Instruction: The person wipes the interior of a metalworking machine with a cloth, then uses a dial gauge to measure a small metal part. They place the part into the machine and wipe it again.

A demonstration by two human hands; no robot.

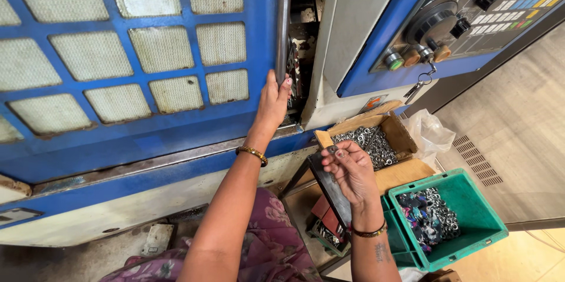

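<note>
My left hand (273, 103) grips the vertical steel handle bar (283, 17) at the right edge of a blue sliding machine door (135, 58) with mesh window panes. The door stands nearly against the machine frame, leaving a narrow dark gap (301, 40). My right hand (351, 167) is held up below it, fingers pinched on a small metal ring (331, 150). Just beyond this hand sits an open cardboard box (395, 132) full of small metal rings. Both wrists wear gold bangles.
A green plastic crate (471, 199) with more metal parts stands at lower right. The control panel (482, 11) with knobs, buttons and hanging keys is at upper right. A clear plastic bag (429, 132) lies behind the box. Wood-tone floor is at right.
</note>
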